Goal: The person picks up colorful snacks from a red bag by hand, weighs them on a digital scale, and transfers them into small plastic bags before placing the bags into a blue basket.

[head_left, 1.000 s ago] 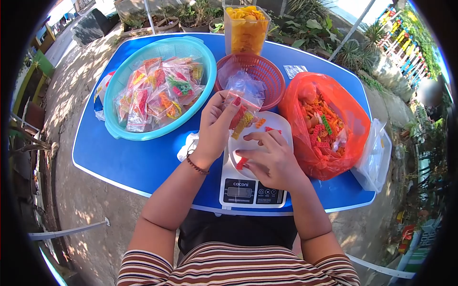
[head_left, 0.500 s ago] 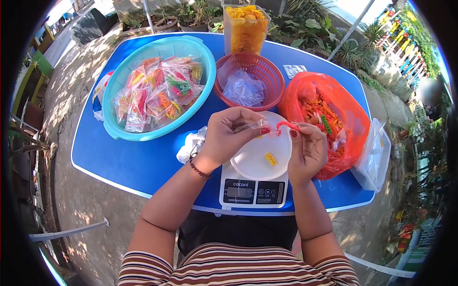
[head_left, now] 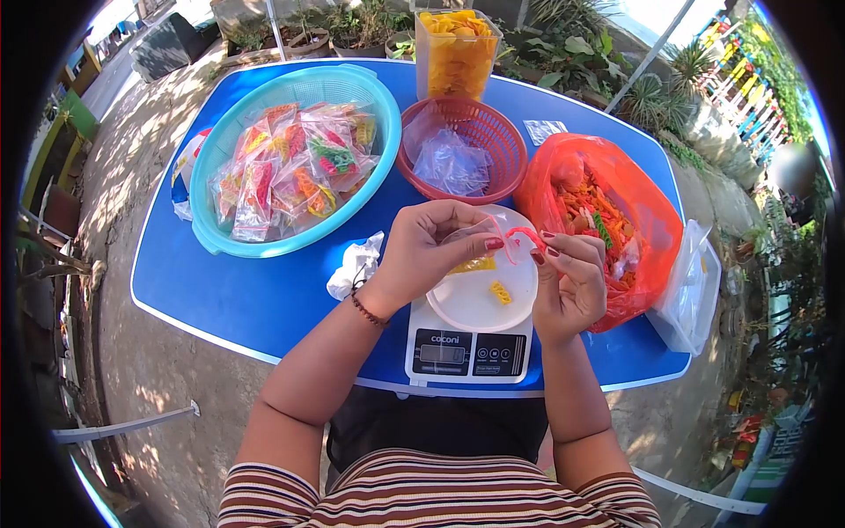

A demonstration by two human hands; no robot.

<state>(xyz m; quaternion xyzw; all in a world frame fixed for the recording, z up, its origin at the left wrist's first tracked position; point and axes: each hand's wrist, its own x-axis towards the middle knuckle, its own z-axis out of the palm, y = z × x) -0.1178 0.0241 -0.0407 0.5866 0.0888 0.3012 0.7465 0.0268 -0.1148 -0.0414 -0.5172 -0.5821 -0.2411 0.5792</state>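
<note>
The left hand [head_left: 424,253] pinches a little clear bag [head_left: 478,263] over the white scale [head_left: 468,378], and the right hand [head_left: 572,286] pinches a curly pink piece [head_left: 525,233] by it, which could snap or fall if it bumps the floppy bag's edge.

Scale [head_left: 473,355] before 1 basket [head_left: 503,154] — bag [head_left: 647,202] right, 1 colander [head_left: 297,86] left.
</note>
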